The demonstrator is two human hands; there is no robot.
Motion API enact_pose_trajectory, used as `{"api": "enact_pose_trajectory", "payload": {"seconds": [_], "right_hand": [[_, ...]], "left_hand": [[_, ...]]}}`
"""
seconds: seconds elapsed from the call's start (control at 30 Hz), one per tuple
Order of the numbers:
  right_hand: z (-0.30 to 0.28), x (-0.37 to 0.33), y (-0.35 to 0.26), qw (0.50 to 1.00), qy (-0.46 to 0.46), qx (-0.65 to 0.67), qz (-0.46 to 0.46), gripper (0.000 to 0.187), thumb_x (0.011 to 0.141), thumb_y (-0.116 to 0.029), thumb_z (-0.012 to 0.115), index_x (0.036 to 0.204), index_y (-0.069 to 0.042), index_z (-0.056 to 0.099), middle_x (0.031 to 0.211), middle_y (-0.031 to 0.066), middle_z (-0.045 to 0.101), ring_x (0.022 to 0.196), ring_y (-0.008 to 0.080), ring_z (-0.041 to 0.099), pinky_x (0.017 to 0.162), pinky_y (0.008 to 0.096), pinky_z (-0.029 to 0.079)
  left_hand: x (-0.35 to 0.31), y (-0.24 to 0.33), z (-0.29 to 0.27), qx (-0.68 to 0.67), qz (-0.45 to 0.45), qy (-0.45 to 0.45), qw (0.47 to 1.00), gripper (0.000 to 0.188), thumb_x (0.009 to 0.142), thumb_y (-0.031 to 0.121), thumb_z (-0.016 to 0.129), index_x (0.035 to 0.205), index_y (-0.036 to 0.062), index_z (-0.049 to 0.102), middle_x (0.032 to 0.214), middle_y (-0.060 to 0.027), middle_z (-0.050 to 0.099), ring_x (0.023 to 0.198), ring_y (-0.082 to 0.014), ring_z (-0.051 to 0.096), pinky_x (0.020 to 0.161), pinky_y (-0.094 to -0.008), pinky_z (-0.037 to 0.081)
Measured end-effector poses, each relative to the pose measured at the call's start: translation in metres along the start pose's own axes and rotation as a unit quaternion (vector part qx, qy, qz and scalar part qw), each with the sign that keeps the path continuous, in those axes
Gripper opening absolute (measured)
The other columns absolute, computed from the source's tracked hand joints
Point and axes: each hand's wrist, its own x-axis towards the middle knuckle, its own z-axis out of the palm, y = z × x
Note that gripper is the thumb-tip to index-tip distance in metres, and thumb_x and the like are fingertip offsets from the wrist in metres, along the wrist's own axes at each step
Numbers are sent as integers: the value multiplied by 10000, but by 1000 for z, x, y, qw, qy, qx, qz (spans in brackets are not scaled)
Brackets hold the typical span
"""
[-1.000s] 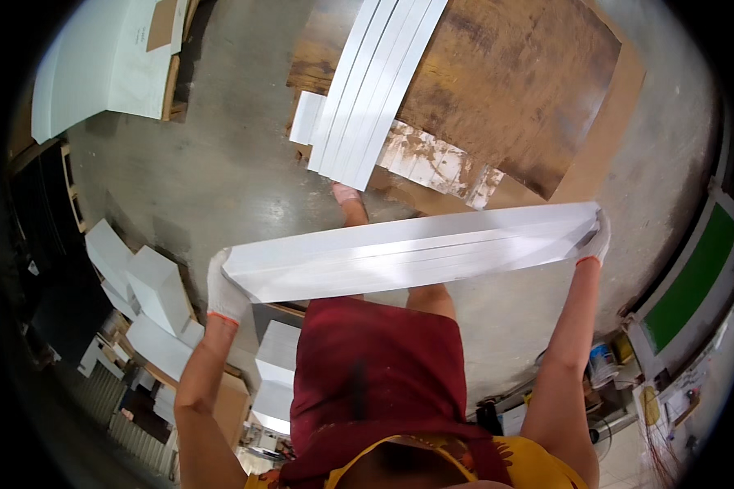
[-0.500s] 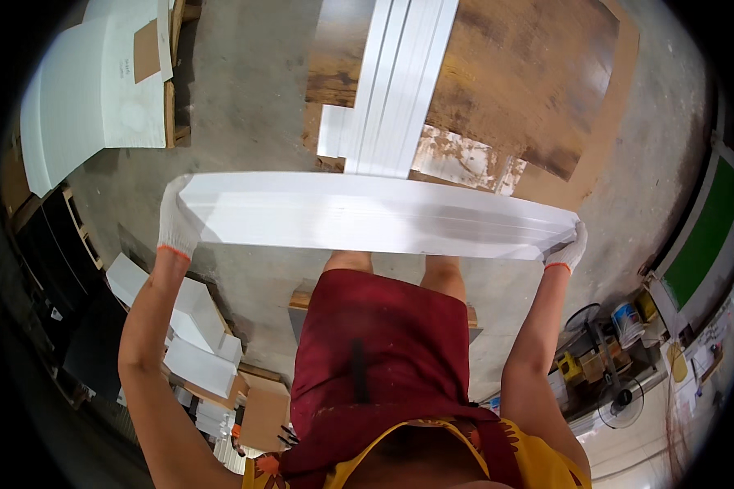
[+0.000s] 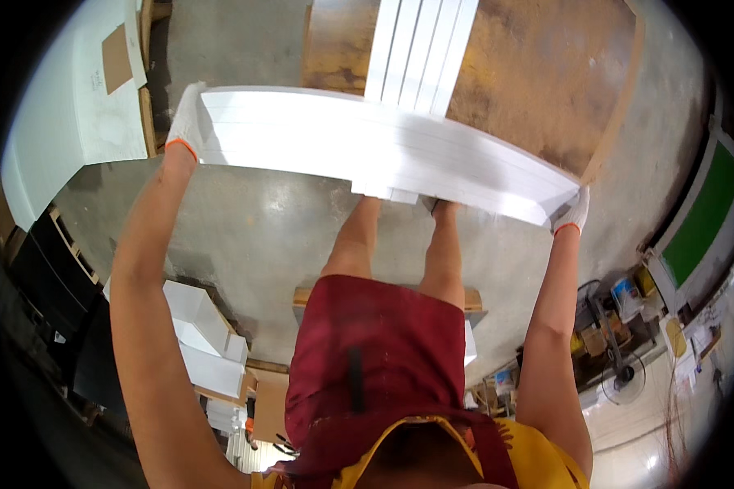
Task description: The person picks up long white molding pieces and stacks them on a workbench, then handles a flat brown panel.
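Note:
A long white panel (image 3: 302, 130) with faint lengthwise lines spans the view in front of my legs. My left hand (image 3: 186, 121), in a white knit glove with an orange cuff, grips its left end. The other end is in my gloved right hand (image 3: 573, 210), which sits lower in the view; the fingers of both hands are partly hidden by the panel. Long white strips (image 3: 420, 57) lie side by side beyond the panel, which crosses over them. Their near ends (image 3: 383, 192) show below its lower edge. I cannot tell whether the panel touches the strips.
Under the strips is a worn brown board (image 3: 546, 73). Large white sheets (image 3: 110, 122) are stacked on a wooden pallet at left. White folded pieces (image 3: 200, 322) lie at lower left. A fan (image 3: 622, 376) stands among clutter at lower right, near a green panel (image 3: 704, 216).
Both hands have carried the white panel farther forward, away from my body and over the strips. The near ends of the strips now show on my side of the panel.

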Motion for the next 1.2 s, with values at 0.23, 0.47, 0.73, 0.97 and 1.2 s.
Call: {"api": "enact_pose_trajectory", "payload": {"seconds": [0.23, 0.47, 0.73, 0.97, 1.2], "right_hand": [[10, -48, -45, 975, 38, -170, 139, 479, 706, -693, 560, 796, -224, 604, 664, -35, 556, 718, 188, 551, 768, 476, 365], [8, -24, -49, 971, -67, -126, 190, 568, 730, -660, 545, 1128, -255, 576, 1184, -21, 555, 1090, 243, 477, 878, 519, 304], [-10, 0, -30, 981, -77, -83, 157, 513, 746, -568, 578, 1109, -205, 581, 1129, 11, 588, 1029, 236, 530, 804, 485, 400], [-2, -9, -34, 983, -39, -109, 141, 525, 777, -568, 531, 1135, -186, 574, 1139, 20, 585, 1035, 251, 534, 847, 499, 402], [9, -13, -40, 980, -31, -118, 154, 495, 787, -571, 508, 1125, -219, 583, 1143, -4, 584, 1061, 229, 519, 848, 481, 395]], "left_hand": [[13, -4, -15, 37, 59, 4, 998, 386, 840, 395, 553, 1068, 86, 584, 1013, -48, 588, 980, -197, 515, 886, -318, 377], [4, -8, -31, 33, 49, -29, 998, 414, 837, 411, 570, 1086, 80, 585, 1032, -48, 602, 979, -191, 542, 865, -325, 421], [-3, -25, -34, 66, 63, 42, 995, 515, 797, 487, 582, 1125, 90, 562, 1096, -51, 580, 1031, -200, 518, 898, -329, 395], [-30, -16, -16, 144, -42, 118, 982, 790, 764, 642, 526, 1328, 99, 424, 1354, -91, 417, 1233, -272, 363, 1023, -446, 261], [-20, -19, -42, 100, -70, 30, 992, 648, 765, 611, 552, 1218, 149, 517, 1258, -67, 499, 1147, -255, 438, 988, -454, 290]]}}
